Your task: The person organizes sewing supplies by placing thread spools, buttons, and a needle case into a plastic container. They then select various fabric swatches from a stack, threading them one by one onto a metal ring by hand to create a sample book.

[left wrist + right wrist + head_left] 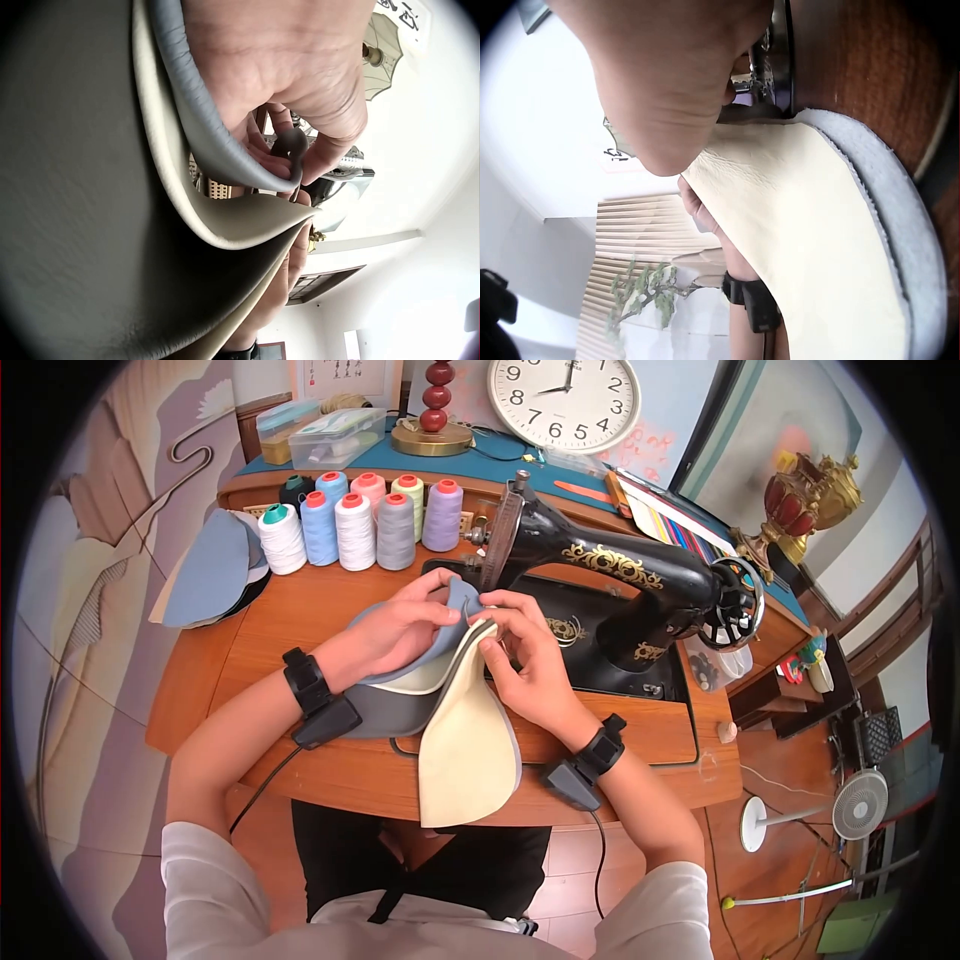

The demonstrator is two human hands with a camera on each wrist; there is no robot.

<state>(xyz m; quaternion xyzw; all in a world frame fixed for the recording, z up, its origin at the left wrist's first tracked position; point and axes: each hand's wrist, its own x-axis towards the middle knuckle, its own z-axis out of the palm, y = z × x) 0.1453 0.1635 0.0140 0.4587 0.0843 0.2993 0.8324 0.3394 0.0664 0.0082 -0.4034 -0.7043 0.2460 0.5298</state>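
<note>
Layered leather pieces are held in front of the sewing machine. My left hand (385, 638) pinches a blue-grey leather piece (191, 97) near its top, thumb towards the machine. Right fingers and thumb of my right hand (530, 665) pinch the upper edge of a cream leather piece (465, 750), which hangs down past the table's front edge. Behind that cream piece shows a blue-grey layer with a fuzzy face (877, 161). A dark grey leather piece (385, 717) spreads below the left hand. Both hands meet close together at the folded top edges.
The black sewing machine (620, 550) stands right behind the hands. Several thread spools (355, 535) line the back left, beside a stack of cut leather pieces (210, 575). A small plastic tub (722, 665) sits at right, near a white cone-shaped piece (727, 731).
</note>
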